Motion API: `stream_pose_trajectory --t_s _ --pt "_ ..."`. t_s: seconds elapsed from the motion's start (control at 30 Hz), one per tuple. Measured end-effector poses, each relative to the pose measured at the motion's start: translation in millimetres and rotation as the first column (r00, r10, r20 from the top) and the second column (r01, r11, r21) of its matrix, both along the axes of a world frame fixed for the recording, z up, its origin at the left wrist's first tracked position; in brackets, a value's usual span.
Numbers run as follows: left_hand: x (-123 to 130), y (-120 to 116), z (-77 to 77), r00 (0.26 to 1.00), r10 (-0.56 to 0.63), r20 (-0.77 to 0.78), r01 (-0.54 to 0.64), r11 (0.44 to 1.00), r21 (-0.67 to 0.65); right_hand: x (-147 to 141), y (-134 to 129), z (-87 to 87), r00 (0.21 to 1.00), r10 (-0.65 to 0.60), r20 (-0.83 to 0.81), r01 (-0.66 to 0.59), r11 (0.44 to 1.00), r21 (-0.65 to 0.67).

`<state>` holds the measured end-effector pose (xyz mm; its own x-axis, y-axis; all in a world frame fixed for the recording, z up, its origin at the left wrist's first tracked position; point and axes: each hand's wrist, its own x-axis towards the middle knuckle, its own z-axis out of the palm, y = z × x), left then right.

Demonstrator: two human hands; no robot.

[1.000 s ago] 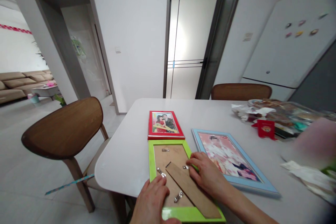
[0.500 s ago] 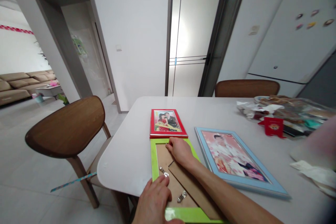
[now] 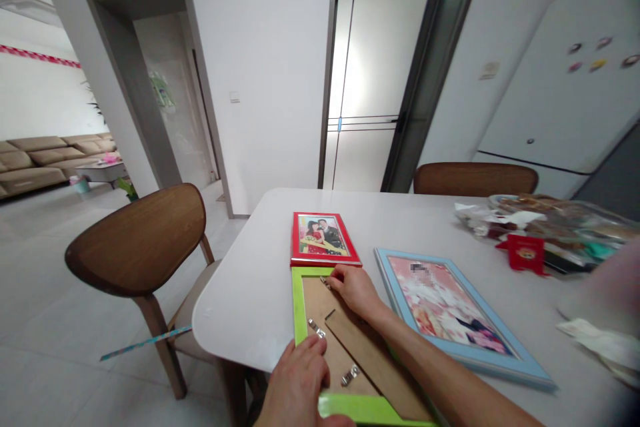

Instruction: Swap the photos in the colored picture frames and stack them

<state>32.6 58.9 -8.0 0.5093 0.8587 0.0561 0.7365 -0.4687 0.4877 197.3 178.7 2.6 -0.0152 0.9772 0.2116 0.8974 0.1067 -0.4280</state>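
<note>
A lime-green picture frame lies face down on the table, its brown backing board and folded-out stand facing up. My right hand reaches over the stand. Its thumb and fingers are pinched at a small metal clip near the frame's far edge. My left hand grips the frame's near left corner, fingertips bent over the backing beside a second metal clip. Another metal clip sits near the lower edge. My right forearm covers much of the frame's right side.
A red picture frame with a photo touches the green frame's far side. A blue picture frame lies at right. Beyond it are a red card, plastic bags and tissue. Wooden chairs stand around the white table.
My right fingers have shifted slightly, and the metal clip at the far edge now shows beside them. My left hand stays on the corner. The view has tilted up a little.
</note>
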Motion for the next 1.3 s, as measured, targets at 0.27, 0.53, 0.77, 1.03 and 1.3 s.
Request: stream_pose_trajectory --t_s 0.27,0.53,0.77,1.03,1.3 --pt "0.9 -2.9 5.8 1.000 0.017 -0.005 -0.017 0.999 -0.032 -11.8 10.4 -4.7 0.994 -0.105 0.006 0.106 0.993 -0.047" --pt "-1.2 0.3 9.5 1.000 0.015 0.004 -0.014 0.999 -0.050 -9.8 0.9 5.8 0.999 -0.001 -0.041 0.000 1.000 -0.029" --pt "-1.7 -2.9 2.5 0.991 -0.001 0.136 -0.006 0.999 0.049 -16.3 -55.3 8.7 0.944 0.328 -0.038 -0.327 0.945 0.031" --pt "-1.5 -3.6 4.7 0.985 -0.011 0.171 0.000 0.998 0.062 -20.8 -63.8 4.6 0.898 0.437 -0.048 -0.434 0.899 0.060" --pt "-2.7 -3.3 3.0 0.985 -0.016 0.173 0.006 0.998 0.057 -22.6 -63.9 8.9 0.873 0.487 -0.009 -0.486 0.872 0.051"
